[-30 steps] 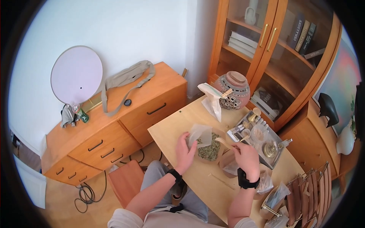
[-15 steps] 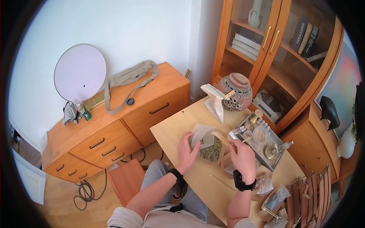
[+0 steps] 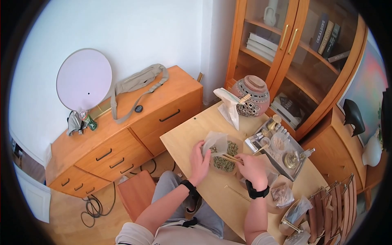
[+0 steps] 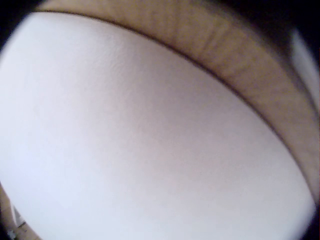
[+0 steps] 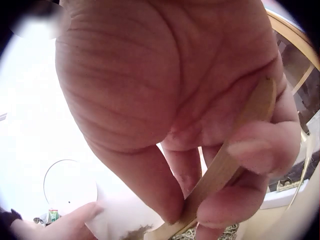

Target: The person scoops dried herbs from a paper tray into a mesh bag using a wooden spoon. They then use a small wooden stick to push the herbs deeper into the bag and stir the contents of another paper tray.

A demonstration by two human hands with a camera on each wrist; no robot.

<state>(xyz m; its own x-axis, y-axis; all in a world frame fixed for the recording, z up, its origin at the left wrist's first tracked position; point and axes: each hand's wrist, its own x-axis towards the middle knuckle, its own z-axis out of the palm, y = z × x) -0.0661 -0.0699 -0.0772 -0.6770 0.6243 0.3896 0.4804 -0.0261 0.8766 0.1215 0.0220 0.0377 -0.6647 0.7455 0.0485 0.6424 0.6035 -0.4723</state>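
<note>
In the head view my left hand (image 3: 199, 163) holds a whitish translucent bag (image 3: 217, 141) tilted over a tub (image 3: 241, 146) of dried green herbs (image 3: 223, 164). Some herb bits show inside the bag. My right hand (image 3: 253, 170) pinches slim wooden tongs (image 3: 232, 158), whose tips reach in over the herbs close to the bag's mouth. The right wrist view shows the tongs (image 5: 220, 165) running from the palm out between thumb and fingers, with the herbs (image 5: 230, 232) below. A pale surface fills the left wrist view, and the left hand is hidden there.
A grey tray (image 3: 295, 174) of jars and small bottles lies beyond my right hand. Nearer stand a tub with a plastic bag (image 3: 282, 195) and a wooden rack (image 3: 335, 212). A pierced clay pot (image 3: 253, 96) and a clipped white bag (image 3: 228, 108) stand at the back.
My right hand has moved slightly toward me and turned, so the tongs now point left over the herbs. The left hand keeps its hold on the bag.
</note>
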